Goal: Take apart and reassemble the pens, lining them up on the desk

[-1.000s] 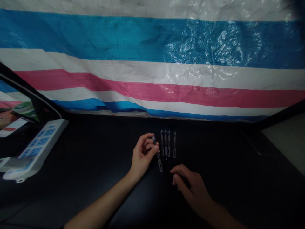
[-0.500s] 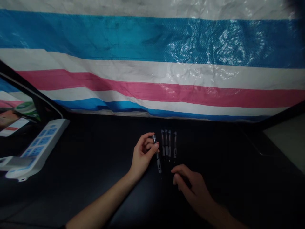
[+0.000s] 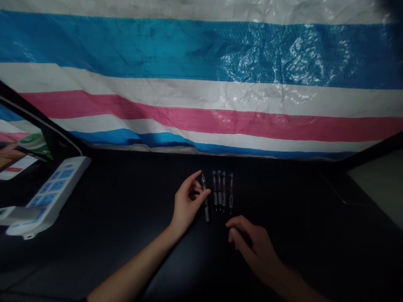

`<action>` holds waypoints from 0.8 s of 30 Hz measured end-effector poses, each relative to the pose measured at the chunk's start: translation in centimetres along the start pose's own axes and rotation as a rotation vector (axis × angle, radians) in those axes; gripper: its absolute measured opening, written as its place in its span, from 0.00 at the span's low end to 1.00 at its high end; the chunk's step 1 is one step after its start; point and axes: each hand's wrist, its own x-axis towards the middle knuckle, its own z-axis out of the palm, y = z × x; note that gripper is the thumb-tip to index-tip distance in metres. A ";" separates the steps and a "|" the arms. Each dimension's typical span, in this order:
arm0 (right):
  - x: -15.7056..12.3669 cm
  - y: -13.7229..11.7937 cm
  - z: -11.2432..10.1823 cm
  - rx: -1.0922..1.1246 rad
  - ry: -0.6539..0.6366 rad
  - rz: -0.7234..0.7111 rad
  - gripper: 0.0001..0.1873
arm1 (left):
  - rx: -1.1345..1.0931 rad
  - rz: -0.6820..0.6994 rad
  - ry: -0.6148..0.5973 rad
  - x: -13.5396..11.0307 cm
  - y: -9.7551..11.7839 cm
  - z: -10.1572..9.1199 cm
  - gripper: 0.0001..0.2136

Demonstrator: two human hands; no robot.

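Pen (image 3: 205,196) in the left hand (image 3: 187,204), right hand (image 3: 254,247) nearby

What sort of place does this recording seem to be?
Probably a makeshift indoor work corner rather than a finished room: a striped woven plastic tarp hangs behind a dark tabletop, which holds a white power strip and a row of pens.
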 end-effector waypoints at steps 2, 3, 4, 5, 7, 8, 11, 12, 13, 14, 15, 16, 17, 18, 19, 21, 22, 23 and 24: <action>0.0 -0.1 -0.1 -0.009 -0.002 -0.003 0.11 | 0.048 0.015 0.018 0.1 -0.4 -0.1 0.22; 0.0 -0.2 -0.1 -0.017 -0.002 -0.004 0.11 | 0.051 0.020 0.020 0.1 -0.6 -0.1 0.23; 0.1 -0.2 -0.1 -0.025 -0.002 -0.004 0.11 | 0.042 0.022 0.014 0.1 -0.7 -0.1 0.23; 0.1 -0.3 -0.2 -0.032 0.001 -0.003 0.11 | 0.025 0.022 0.002 0.1 -0.9 -0.1 0.24; 0.2 -0.4 -0.3 -0.044 0.021 -0.003 0.11 | -0.002 0.024 -0.027 0.1 -1.0 0.0 0.25; 0.3 -0.4 -0.3 -0.049 0.037 -0.006 0.11 | 0.000 0.028 -0.039 0.1 -1.1 0.0 0.25; 0.6 -0.2 -0.8 -0.081 0.107 -0.028 0.10 | 0.108 0.078 -0.136 0.4 -0.7 -0.5 0.26; 0.8 0.0 -1.0 -0.108 0.137 -0.039 0.09 | 0.174 0.111 -0.203 0.6 -0.5 -0.8 0.27; 1.0 0.1 -1.2 -0.144 0.164 -0.051 0.08 | 0.250 0.151 -0.290 0.8 -0.2 -1.2 0.29; 1.2 0.2 -1.5 -0.185 0.187 -0.068 0.08 | 0.305 0.194 -0.376 1.1 0.1 -1.7 0.32; 1.4 0.3 -1.8 -0.230 0.203 -0.089 0.09 | 0.350 0.222 -0.479 1.3 0.4 -2.3 0.36; 1.6 0.5 -2.0 -0.272 0.214 -0.115 0.10 | 0.378 0.244 -0.586 1.5 0.7 -2.8 0.41; 1.8 0.5 -2.2 -0.310 0.214 -0.145 0.11 | 0.402 0.247 -0.688 1.7 0.9 -3.3 0.47; 2.0 0.6 -2.4 -0.344 0.210 -0.173 0.13 | 0.428 0.242 -0.765 1.9 1.1 -3.7 0.51; 2.1 0.7 -2.5 -0.375 0.205 -0.200 0.14 | 0.458 0.231 -0.818 2.0 1.2 -4.0 0.53; 2.4 1.0 -2.7 -0.431 0.189 -0.241 0.17 | 0.513 0.222 -0.867 2.1 1.3 -4.3 0.52; 2.5 1.2 -2.6 -0.458 0.175 -0.254 0.19 | 0.529 0.224 -0.869 2.2 1.3 -4.3 0.49; 2.5 1.4 -2.6 -0.486 0.159 -0.264 0.21 | 0.533 0.230 -0.858 2.2 1.2 -4.2 0.46; 2.6 1.6 -2.5 -0.513 0.145 -0.276 0.23 | 0.526 0.239 -0.837 2.2 1.1 -4.0 0.42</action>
